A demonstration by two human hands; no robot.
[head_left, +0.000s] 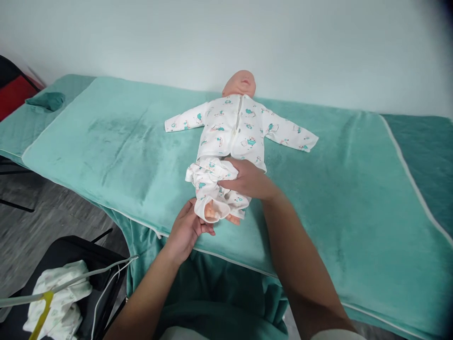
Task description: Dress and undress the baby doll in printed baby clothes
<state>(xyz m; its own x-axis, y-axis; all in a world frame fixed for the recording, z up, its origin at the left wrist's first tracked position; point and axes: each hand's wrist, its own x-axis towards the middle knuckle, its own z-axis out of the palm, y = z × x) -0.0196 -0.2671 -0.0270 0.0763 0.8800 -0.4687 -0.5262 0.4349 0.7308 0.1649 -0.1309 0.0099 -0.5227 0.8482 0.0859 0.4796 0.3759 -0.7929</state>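
Observation:
On its back on the green bed lies a baby doll, head toward the wall. It wears a white printed jacket with the sleeves spread wide; no doll hands show at the cuffs. White printed trousers are bunched around its legs, and the feet peep out of the leg openings. My right hand grips the trousers near the waist, thumb and fingers closed on the cloth. Beside the near trouser cuff, my left hand is closed on the cuff's edge, its fingers partly under the foot.
A green velvety cover with white piping spreads over the bed, which has a face hole at the left. White cloth lies on a black chair at lower left, with a cable crossing in front. A pale wall stands behind.

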